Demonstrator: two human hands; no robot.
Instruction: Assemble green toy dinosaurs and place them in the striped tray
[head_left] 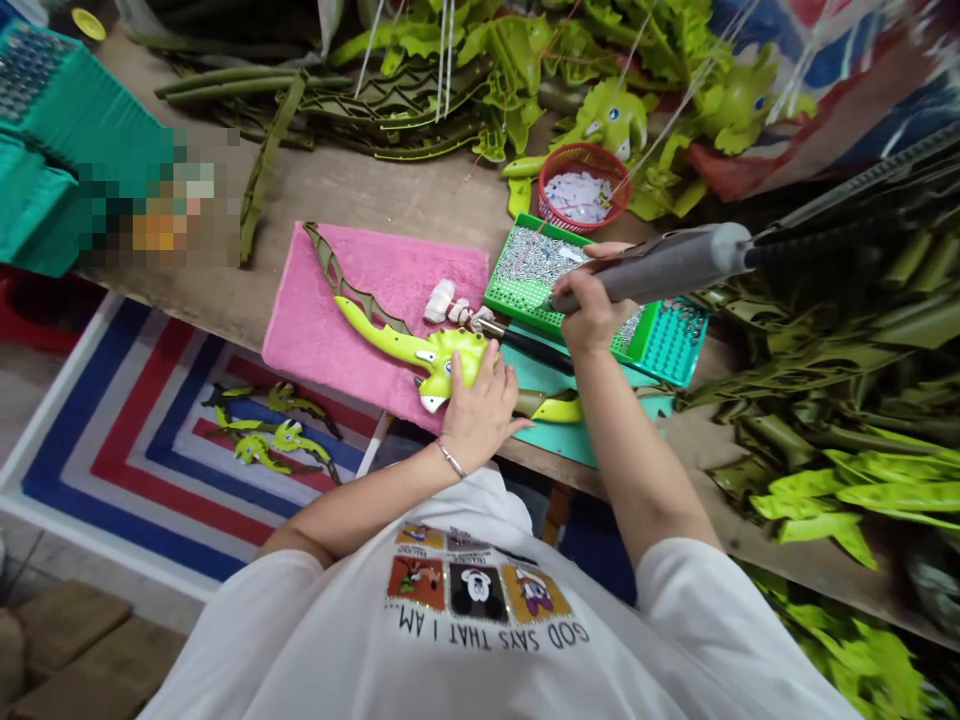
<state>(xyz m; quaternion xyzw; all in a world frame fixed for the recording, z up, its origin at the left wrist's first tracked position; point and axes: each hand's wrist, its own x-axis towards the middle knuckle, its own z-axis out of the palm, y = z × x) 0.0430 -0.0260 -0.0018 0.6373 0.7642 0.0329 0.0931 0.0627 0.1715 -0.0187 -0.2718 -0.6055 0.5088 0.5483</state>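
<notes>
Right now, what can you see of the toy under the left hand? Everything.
The toy looks plastic: lime-green animal head, blue-ringed eye, white beak, curved lime-green limbs with olive sections, one openwork. It lies across the pink towel and teal mat. The left hand rests on the head, hiding part of it.

Single view: camera on person's head, facing forward and steeply down. Wearer's white T-shirt (330, 650) fills much of bottom edge, close to lens, lettering (493, 634) upside down. Left hand (480, 400) and right hand (592, 312) show near center, seen from above, farther off. Wide-angle reach takes in workbench (420, 195) slanting down to right, striped tarp (142, 440) at lower left.
</notes>
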